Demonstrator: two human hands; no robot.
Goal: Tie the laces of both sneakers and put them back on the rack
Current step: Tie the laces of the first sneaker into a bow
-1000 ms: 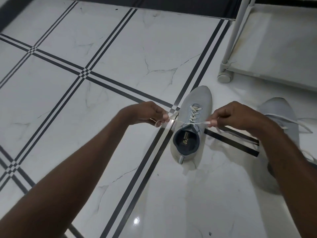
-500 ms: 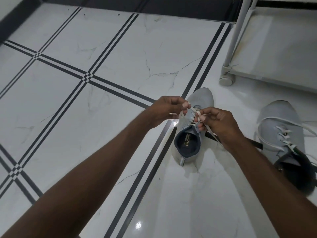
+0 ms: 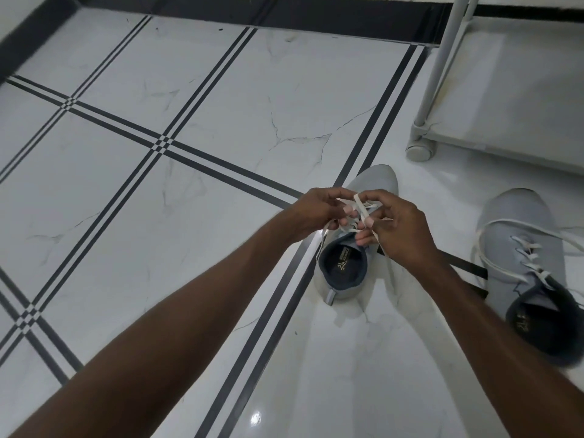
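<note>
Now pinching lace ends (image 3: 358,206) over the grey sneaker (image 3: 354,248): left hand (image 3: 319,213) and right hand (image 3: 401,229) both gripping; best keeping loops snug, tension even, before cinching.

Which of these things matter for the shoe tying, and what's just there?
In the job: left hand, right hand, lace, middle sneaker, untied sneaker, rack.
Just there: tiled floor, dark skirting.

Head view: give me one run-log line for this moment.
left hand: pinching lace | right hand: pinching lace | near sneaker: being tied | second sneaker: untied, on floor | rack: no shoes visible
</note>
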